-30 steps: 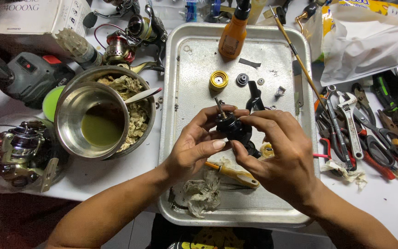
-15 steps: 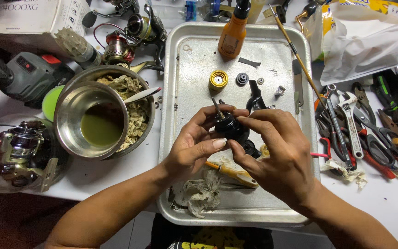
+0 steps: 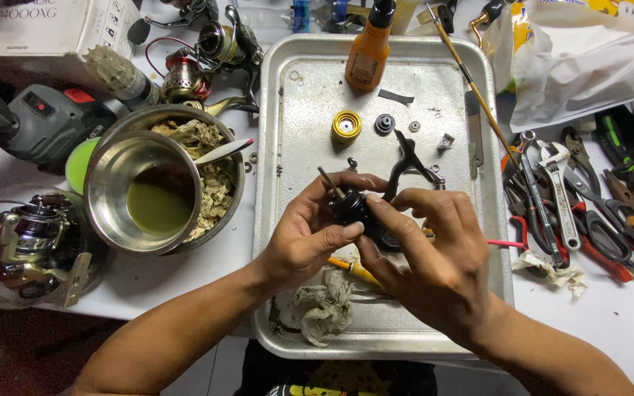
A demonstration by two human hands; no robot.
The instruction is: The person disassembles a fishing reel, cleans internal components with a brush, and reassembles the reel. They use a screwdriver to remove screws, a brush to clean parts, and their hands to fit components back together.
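Both hands hold a black fishing reel body (image 3: 352,209) over a metal tray (image 3: 299,117). My left hand (image 3: 310,235) grips it from the left, thumb pressed on its side. My right hand (image 3: 434,257) closes on it from the right. A thin shaft sticks up from the reel toward the upper left. On the tray behind lie a yellow round spool part (image 3: 346,126), a small black gear (image 3: 384,123), a black reel arm piece (image 3: 409,161) and small metal bits. A crumpled rag (image 3: 324,304) lies below my left hand.
An orange bottle (image 3: 368,48) stands at the tray's far edge. A steel bowl (image 3: 144,191) of greenish liquid sits left, with other reels (image 3: 27,246) and a power tool (image 3: 42,121). Wrenches, pliers and scissors (image 3: 588,205) lie right, under a white plastic bag (image 3: 588,59).
Hands and reel have barely shifted; my fingers have adjusted slightly on the reel body.
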